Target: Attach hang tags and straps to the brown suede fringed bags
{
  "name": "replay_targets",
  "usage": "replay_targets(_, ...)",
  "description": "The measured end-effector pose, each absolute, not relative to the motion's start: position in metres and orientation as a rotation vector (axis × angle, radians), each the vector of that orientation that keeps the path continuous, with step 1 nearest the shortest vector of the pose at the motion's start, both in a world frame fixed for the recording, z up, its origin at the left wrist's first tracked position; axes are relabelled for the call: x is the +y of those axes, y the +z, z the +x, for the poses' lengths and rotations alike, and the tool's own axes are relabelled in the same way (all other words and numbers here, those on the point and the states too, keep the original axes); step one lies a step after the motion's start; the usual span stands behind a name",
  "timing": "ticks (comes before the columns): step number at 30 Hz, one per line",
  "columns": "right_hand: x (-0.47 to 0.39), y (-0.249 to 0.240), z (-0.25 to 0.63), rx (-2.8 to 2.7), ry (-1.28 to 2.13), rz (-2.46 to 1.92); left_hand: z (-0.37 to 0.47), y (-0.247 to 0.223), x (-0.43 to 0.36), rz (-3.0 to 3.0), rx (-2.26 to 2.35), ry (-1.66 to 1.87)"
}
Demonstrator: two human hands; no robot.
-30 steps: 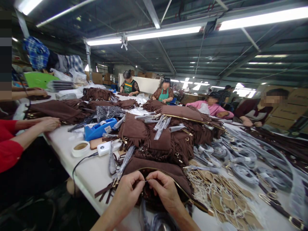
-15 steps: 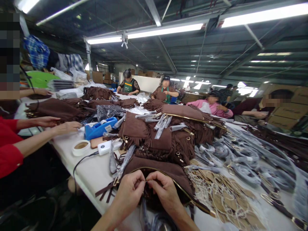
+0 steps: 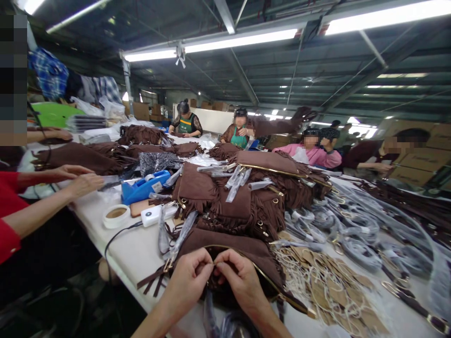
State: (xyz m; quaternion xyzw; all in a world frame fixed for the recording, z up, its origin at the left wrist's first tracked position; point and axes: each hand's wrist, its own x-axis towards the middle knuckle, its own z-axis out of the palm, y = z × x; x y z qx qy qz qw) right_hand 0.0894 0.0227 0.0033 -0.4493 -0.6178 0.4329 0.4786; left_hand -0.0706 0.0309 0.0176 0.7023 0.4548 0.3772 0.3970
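Note:
Directly before me lies a dark brown fringed bag (image 3: 225,240), its gold zipper open. Over that opening my left hand (image 3: 192,277) and my right hand (image 3: 237,274) meet, fingertips pinched together. Whatever small thing they pinch is too small and hidden to name. Both wrists rest close to the near side of the bag. Plastic-wrapped strap pieces (image 3: 234,326) lie just below my hands. Beyond the bag is a pile of similar brown bags (image 3: 232,204) with gold zippers and plastic-covered pulls.
Right of the bag are brown paper tags with white strings (image 3: 327,281) and coiled straps in plastic (image 3: 359,256). Leftward sit a blue tape dispenser (image 3: 144,188), a tape roll (image 3: 116,216) and a white device (image 3: 155,214) on a cable. A co-worker's hands (image 3: 79,180) work at left.
My hands stay pinched at the bag opening, almost unmoved. The red-sleeved co-worker's hands have drawn together toward the left. In the background a brown item is now raised, blurred.

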Motion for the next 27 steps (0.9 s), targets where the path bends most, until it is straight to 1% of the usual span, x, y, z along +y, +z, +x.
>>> replay_targets(14,0.0201,-0.0033,0.0859,-1.704,0.729,-1.161,-0.0697,0.0111,0.0307,1.780,1.162,1.022)
replay_targets(24,0.0228,-0.0051,0.0824,-1.701,0.722,-1.157,-0.0672,0.0118,0.0304,1.806,1.184,1.019)
replay_targets(27,0.0244,0.0012,0.0842,-1.712,0.722,-1.205,-0.0661,0.0150,0.0324,1.802,1.203,1.014)
